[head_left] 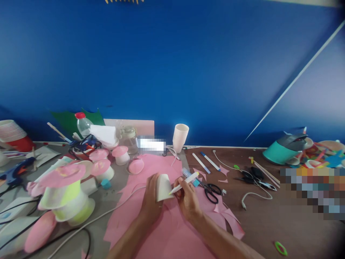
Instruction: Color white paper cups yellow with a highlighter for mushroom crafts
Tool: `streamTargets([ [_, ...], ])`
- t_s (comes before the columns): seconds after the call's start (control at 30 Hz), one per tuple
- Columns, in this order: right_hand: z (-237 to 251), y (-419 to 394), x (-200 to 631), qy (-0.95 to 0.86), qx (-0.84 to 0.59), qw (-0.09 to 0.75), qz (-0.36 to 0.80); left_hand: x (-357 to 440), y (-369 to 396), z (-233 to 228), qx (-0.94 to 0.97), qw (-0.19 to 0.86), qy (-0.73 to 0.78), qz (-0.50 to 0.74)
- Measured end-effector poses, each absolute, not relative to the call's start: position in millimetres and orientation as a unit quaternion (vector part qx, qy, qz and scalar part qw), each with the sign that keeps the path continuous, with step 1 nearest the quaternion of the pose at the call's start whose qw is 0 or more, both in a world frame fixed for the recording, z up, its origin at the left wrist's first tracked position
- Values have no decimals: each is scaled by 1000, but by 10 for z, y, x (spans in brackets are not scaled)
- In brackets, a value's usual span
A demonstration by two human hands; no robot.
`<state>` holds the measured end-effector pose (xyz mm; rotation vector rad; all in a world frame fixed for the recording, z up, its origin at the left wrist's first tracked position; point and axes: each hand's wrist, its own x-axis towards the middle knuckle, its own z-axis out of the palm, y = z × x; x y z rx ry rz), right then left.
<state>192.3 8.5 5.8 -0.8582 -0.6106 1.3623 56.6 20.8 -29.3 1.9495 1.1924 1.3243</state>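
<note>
Head view: the left hand (pixel 151 201) wraps its fingers around a white paper cup (pixel 164 187) held on its side above the pink paper sheet (pixel 172 230), while the right hand (pixel 188 201) pinches a white marker (pixel 184 182) with its tip touching the cup's side. Black-handled scissors (pixel 211 192) lie just right of the hands, and another upright white cup (pixel 180 137) stands near the blue wall (pixel 172 64).

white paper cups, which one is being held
The upside-down white paper cup in the left hand; the other white cup stands upright, untouched, by the blue wall.
</note>
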Motion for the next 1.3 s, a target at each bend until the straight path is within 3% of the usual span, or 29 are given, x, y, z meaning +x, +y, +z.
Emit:
streamTargets([
  [0.4, 30, 65, 1932, -327, -391, 638, 577, 560, 190, -270, 719, 247, 441, 477],
  [0.67, 94, 117, 1928, -203, -397, 654, 611, 577, 193, -314, 702, 254, 455, 486],
  [1.07, 45, 89, 1904, -285, -395, 649, 585, 586, 184, -230, 686, 291, 453, 489],
  [1.3, 85, 120, 1922, -216, -392, 661, 602, 578, 193, -282, 688, 274, 457, 493],
])
